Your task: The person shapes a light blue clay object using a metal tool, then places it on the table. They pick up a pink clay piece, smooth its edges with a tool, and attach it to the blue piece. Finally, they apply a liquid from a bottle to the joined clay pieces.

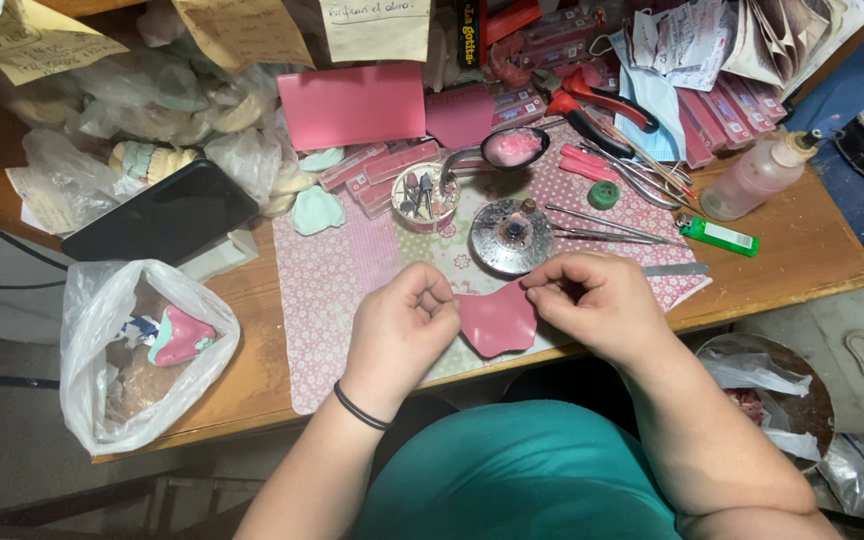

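Pink wax sheet: a soft, curved piece of pink wax [495, 320] is held between both hands, just above the near edge of the tabletop [802, 255], over a pink patterned mat [332, 290].
Left hand: the left hand [399, 330] is closed, its fingertips pinched on the left edge of the wax piece; a black band is worn at the wrist.
Right hand: the right hand [597, 305] is closed likewise, thumb and fingers pinched on the upper right edge of the wax piece.
Behind the hands: a round silver metal burner [512, 236] is set on the mat just beyond the wax, and a small round tin of metal tools [425, 197] stands to its left.
Spoon: a metal spoon holding pink wax [512, 148] is laid behind the burner.
Right side: thin metal instruments [602, 225], a green lighter [718, 236], red-handled pliers [597, 100] and a plastic squeeze bottle [760, 175] are spread there.
Left side: a black phone [160, 212] is propped near pale dental casts [317, 210], and a clear plastic bag with a pink and green cast inside [142, 345] is set at the tabletop's near-left edge.
Back: a flat rectangular pink wax sheet [352, 105] is leaned behind the boxes.
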